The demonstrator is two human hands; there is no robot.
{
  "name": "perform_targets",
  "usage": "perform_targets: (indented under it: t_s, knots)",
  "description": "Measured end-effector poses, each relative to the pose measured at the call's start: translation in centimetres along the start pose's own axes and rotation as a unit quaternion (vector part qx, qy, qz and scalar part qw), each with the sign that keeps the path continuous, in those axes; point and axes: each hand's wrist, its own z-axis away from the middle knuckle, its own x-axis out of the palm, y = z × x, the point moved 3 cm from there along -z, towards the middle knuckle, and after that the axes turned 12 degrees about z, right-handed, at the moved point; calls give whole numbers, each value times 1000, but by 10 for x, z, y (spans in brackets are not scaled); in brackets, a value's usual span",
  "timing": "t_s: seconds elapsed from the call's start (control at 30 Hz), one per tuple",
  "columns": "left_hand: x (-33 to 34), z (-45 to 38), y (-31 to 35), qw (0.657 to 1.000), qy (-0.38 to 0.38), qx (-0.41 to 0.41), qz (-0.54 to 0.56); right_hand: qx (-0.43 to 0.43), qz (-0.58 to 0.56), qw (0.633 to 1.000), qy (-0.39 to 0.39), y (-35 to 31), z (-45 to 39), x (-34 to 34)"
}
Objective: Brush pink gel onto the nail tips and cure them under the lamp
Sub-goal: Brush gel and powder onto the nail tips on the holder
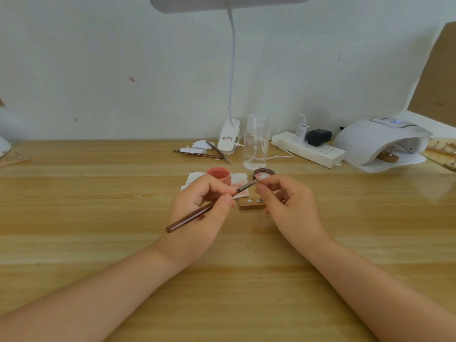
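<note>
**Brush meets tip at mid-bench**

The right hand [286, 201] pinches a small nail tip [258, 181] between thumb and forefinger; the tip itself is too small to make out clearly. The left hand [197, 213] grips a brown brush [197, 214] like a pen, its bristle end touching the tip and its handle end slanting back toward the person, over the wrist.

Just below the fingers a small wooden holder [251, 204] lies on the bench [98, 218], partly hidden by the right hand. Behind the left hand stands an open pink gel jar [219, 176] on a stained paper wipe [240, 180]; its lid [264, 172] lies just right of it, behind the brush end.

Farther back, a clear bottle [255, 144] stands near the clamp base of a desk lamp [229, 137], with tweezers and other small tools [204, 153] to its left. A power strip [308, 149] runs along the wall to the right. The white cure lamp [380, 141] sits at the far right, well apart from the hands, its mouth open toward the bench with another holder [388, 156] inside.

Bare wood stretches wide on both sides of the forearms and out to the near edge.
</note>
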Motion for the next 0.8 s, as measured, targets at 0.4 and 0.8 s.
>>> perform_targets:
  t_s: [0.4, 0.8]
  knots:
    - [5, -2, 0, 994, 71, -36, 77, -4, -11, 1000, 19, -2, 0, -2]
    - [4, -2, 6, 993, 67, -25, 94, 1, -6, 1000, 16, -2, 0, -2]
